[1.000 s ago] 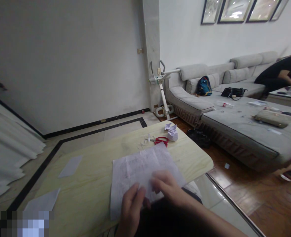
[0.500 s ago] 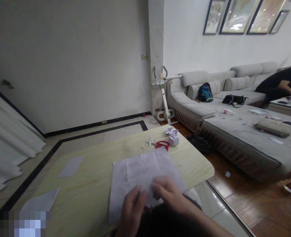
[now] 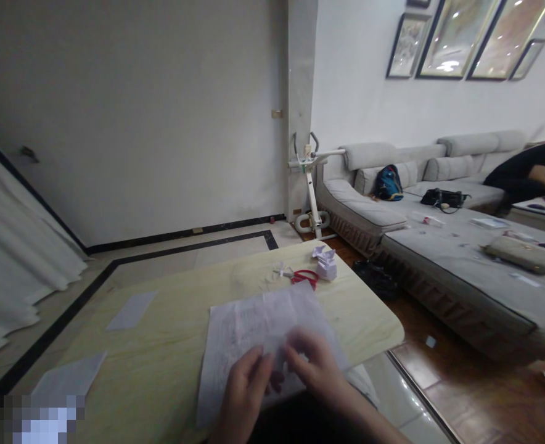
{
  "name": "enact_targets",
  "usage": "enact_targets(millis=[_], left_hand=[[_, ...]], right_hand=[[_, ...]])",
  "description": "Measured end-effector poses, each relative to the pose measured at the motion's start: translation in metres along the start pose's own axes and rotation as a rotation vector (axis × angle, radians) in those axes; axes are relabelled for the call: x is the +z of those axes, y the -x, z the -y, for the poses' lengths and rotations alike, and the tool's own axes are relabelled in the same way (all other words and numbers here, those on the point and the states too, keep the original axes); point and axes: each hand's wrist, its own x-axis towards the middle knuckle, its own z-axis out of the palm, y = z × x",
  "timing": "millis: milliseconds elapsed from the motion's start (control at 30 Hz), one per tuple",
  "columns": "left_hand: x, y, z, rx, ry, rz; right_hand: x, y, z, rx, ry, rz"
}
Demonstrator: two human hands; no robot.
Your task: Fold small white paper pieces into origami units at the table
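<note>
Small paper piece (image 3: 276, 347) pinched between fingertips of left hand (image 3: 248, 383) and right hand (image 3: 313, 359) above large sheet (image 3: 235, 333); red scissors (image 3: 295, 277), folded paper (image 3: 327, 267) seen beyond large sheet.

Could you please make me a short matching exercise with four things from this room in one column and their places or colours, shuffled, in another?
Column one
1. Scissors
2. Backpack
3. Large paper sheet
4. Exercise machine

Column two
A. White, standing by the pillar
B. Lying on the table, partly hidden by the left hand and the right hand
C. Red-handled
D. Blue, on the sofa

Right pairs: 1-C, 2-D, 3-B, 4-A
</note>
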Motion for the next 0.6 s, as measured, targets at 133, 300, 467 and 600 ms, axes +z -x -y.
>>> enact_targets(millis=[133, 300, 467, 600], left_hand=[[-0.012, 0.000, 0.009, 0.025, -0.064, -0.074], [-0.014, 0.001, 0.003, -0.002, -0.032, -0.041], [-0.006, -0.006, -0.002, 0.024, -0.053, -0.115], [-0.004, -0.012, 0.011, -0.059, -0.033, -0.201]], right_hand=[[0.004, 0.004, -0.004, 0.019, -0.008, 0.054], [0.008, 0.005, -0.003, 0.070, -0.092, 0.061], [0.006, -0.001, -0.001, 0.134, -0.150, 0.131], [0.007, -0.004, -0.003, 0.191, -0.188, 0.150]])
